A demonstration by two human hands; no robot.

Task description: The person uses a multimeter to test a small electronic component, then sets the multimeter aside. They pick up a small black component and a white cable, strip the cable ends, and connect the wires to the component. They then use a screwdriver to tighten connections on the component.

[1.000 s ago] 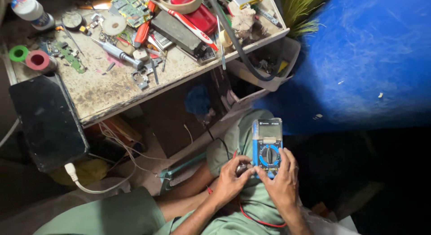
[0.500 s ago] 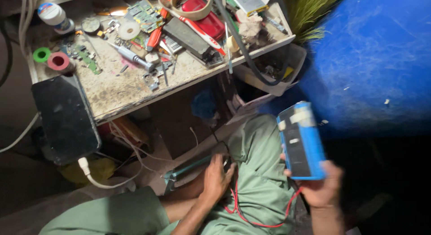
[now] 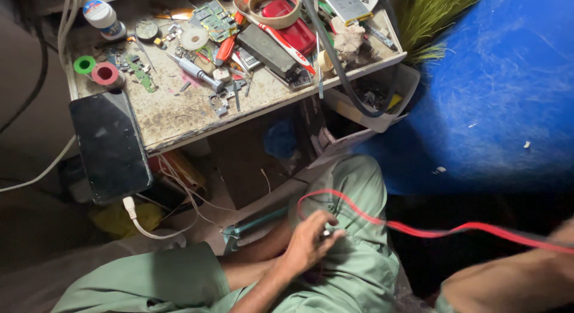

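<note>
At far left I see a black flat phone (image 3: 109,147) overhanging the cluttered, stained wooden bench (image 3: 173,118), a white cable (image 3: 139,220) plugged in below. Centre, my left hand (image 3: 309,244) rests on my green-trousered knee (image 3: 359,187), fingers (image 3: 327,220) curled together around something small I cannot make out, touching a thin red wire (image 3: 430,232) running rightward over my right forearm (image 3: 514,283); that hand is out of view.

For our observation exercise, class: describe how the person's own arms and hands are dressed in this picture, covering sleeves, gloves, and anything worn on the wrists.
Both forearms are bare. The left hand wears no glove, ring or watch that shows. No sleeve is clear on either arm; the pale green cloth nearby seems to be clothing over the lap and legs. The right arm shows only as a bare forearm at the picture's edge, its hand out of view.
</note>
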